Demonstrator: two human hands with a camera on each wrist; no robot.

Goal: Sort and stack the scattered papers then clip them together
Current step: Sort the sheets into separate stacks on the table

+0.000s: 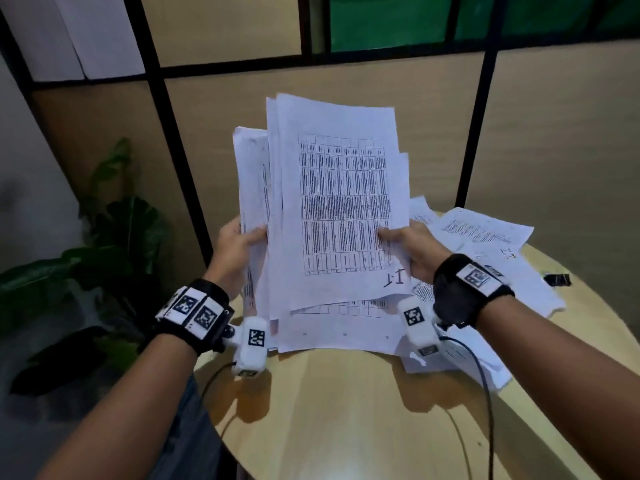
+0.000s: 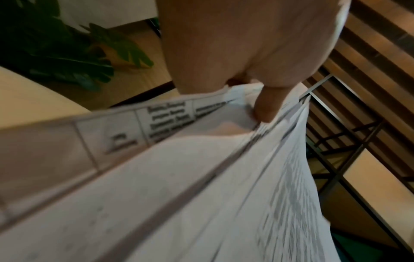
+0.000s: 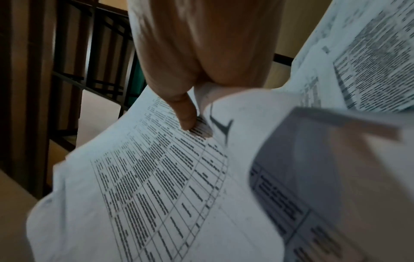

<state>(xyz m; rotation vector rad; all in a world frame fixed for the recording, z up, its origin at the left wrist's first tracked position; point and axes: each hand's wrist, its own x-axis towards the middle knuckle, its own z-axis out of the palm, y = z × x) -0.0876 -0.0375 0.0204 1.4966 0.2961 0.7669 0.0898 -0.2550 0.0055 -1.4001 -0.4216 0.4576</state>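
A sheaf of white printed papers [image 1: 332, 209] stands nearly upright above the round wooden table [image 1: 346, 410]; the front sheet shows a table grid and a handwritten number. My left hand [image 1: 239, 244] grips the sheaf's left edge, thumb on the front [image 2: 266, 106]. On the right edge my right hand [image 1: 412, 249] pinches the papers [image 3: 156, 177], its thumb [image 3: 183, 113] pressed on the front sheet. More loose papers [image 1: 485, 244] lie scattered on the table's right side. A black binder clip [image 1: 557, 279] lies on them at the far right.
A leafy green plant [image 1: 114, 237] stands on the floor to the left of the table. Behind the table is a beige partition wall with black frames [image 1: 166, 109]. Cables [image 1: 485, 393] run from the wrist cameras across the table's near part.
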